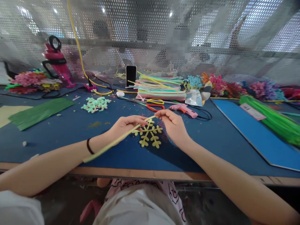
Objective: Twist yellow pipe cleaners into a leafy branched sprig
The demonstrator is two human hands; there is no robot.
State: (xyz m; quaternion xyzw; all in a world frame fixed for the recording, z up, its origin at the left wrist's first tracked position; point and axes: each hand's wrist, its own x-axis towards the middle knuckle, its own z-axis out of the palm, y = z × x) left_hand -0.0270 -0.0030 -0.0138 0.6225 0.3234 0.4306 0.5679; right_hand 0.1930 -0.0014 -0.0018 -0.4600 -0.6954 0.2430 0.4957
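A long pale yellow pipe cleaner [112, 143] slants across the view, its near end hanging over my left forearm. My left hand [125, 126] is closed on it close to its far end. At that tip, my right hand [172, 125] pinches the pipe cleaner between thumb and fingers. Just beneath both hands, a yellow snowflake [146, 136] of bent pipe cleaners lies flat on the blue table mat [112, 159]; my left fingers cover part of its upper left. Beyond my hands lie scissors [155, 107] with red and yellow handles and a pink glue gun [184, 109].
Mint and white snowflakes [95, 104] lie to the left near a green sheet [42, 112]. Bundled pipe cleaners [160, 89] and a phone [131, 75] stand at the back. A pink bottle [58, 64] is back left. On the right, a blue board [248, 131] bears green pipe cleaners [274, 120].
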